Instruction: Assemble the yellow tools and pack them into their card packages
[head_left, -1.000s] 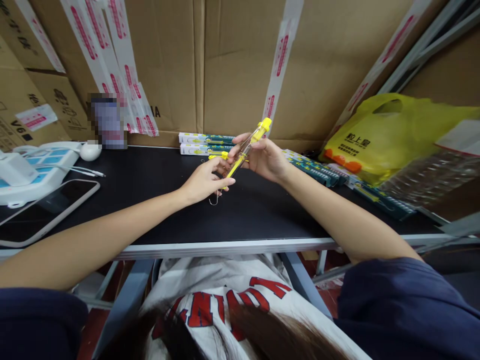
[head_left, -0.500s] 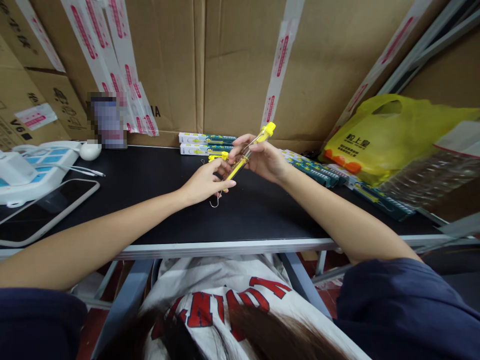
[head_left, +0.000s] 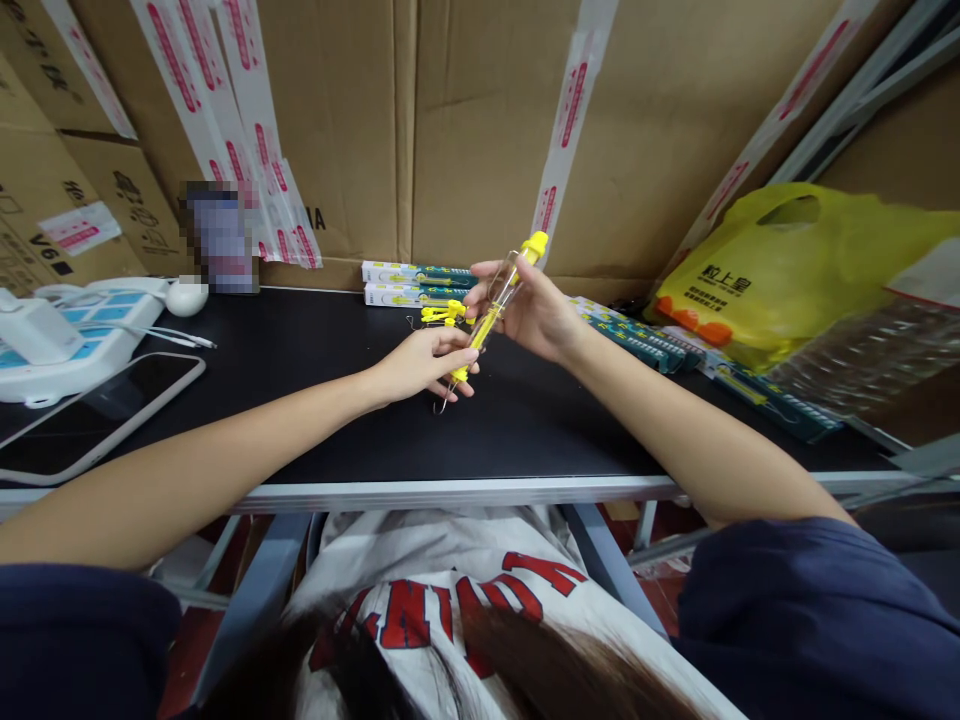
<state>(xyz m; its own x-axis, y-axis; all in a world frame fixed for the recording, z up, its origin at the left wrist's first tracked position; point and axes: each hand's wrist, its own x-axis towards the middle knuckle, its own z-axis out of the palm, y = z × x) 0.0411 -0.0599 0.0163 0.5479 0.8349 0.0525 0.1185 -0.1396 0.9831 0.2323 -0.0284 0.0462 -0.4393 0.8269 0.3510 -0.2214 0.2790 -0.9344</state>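
Between my hands is a slim clear tube (head_left: 511, 292) with a yellow cap, yellow lower parts and a thin metal wire along it. It slants, cap end up and to the right. My left hand (head_left: 424, 365) pinches its lower end between thumb and fingers; a wire hook (head_left: 441, 406) sticks out below. Around the upper part, just under the cap, my right hand (head_left: 541, 310) is closed. Just behind the left fingers, several small yellow pieces (head_left: 442, 312) with wire hooks lie on the black table (head_left: 337, 440); the hand partly hides them.
Printed narrow boxes (head_left: 416, 295) lie behind my hands, and more boxes (head_left: 637, 345) lie to the right. A yellow plastic bag (head_left: 750, 260) stands at the right. On the left are a power strip (head_left: 112, 315) and a phone (head_left: 97, 415). Cardboard (head_left: 480, 130) walls the back.
Both hands and the tube have shifted slightly right in view. The tube stands a little steeper, and its yellow lower end shows more below my left thumb.
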